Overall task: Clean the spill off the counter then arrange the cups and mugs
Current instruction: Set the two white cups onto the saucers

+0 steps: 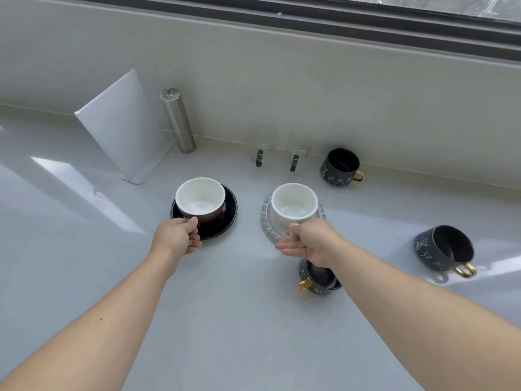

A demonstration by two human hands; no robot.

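My left hand (176, 238) grips the handle of a brown cup (200, 200) with a white inside, which sits on a black saucer (225, 218). My right hand (313, 242) pinches the handle of a white cup (294, 203) on a pale patterned saucer (267, 221). Three dark mugs with gold handles stand around: one at the back (339, 167), one at the right (445, 249), and one (315, 280) partly hidden under my right wrist. Two clear glass cups (260, 152) (296, 156) with dark handles stand by the wall.
A white board (124, 125) leans against the wall at the back left, beside a steel cylinder (177, 121). The pale counter (225, 320) runs to a low wall under a window frame (338, 21).
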